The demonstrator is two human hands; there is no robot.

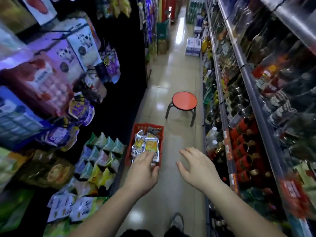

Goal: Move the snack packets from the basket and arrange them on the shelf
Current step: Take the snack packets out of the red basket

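A red plastic basket (136,132) stands on the aisle floor, filled with several silver and yellow snack packets (149,142). My left hand (142,170) reaches down over the basket's near end, its fingertips on the nearest packets; I cannot tell whether it grips one. My right hand (196,166) hovers to the right of the basket above the floor, fingers spread and empty. The snack shelf (95,161) on the left carries rows of pastel packets, with white and yellow packets (71,207) lower down.
A round red stool (184,101) stands in the aisle beyond the basket. Shelves of bottles (239,134) line the right side. Hanging purple packets and boxes fill the upper left. White cartons (193,47) sit on the floor farther back. My shoe (177,221) shows below.
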